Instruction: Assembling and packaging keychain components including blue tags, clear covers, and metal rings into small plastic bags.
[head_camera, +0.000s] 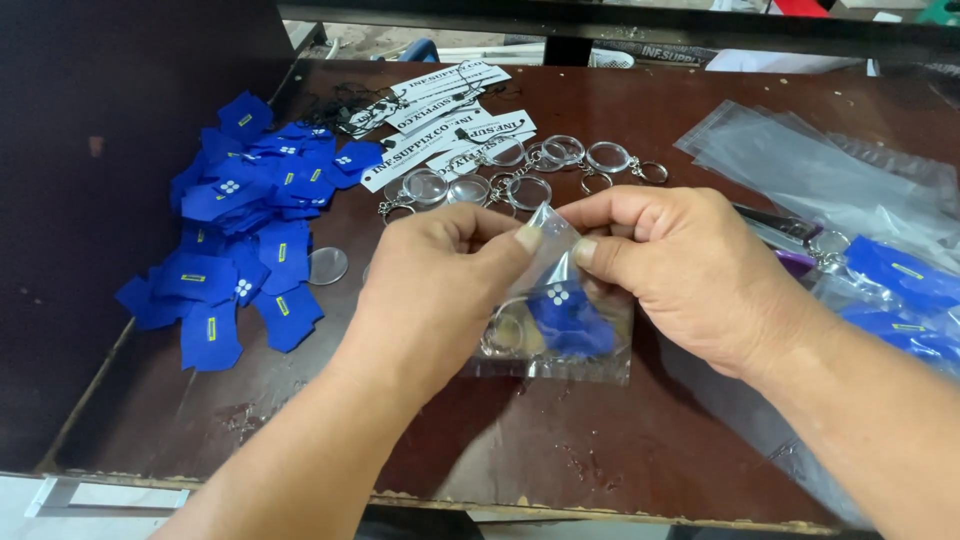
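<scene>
Head view: both hands, left and right, pinching a glossy clear plastic bag around a blue patch.

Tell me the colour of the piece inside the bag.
Blue with a small white mark, seen in the head view: piece inside the clear bag.
</scene>
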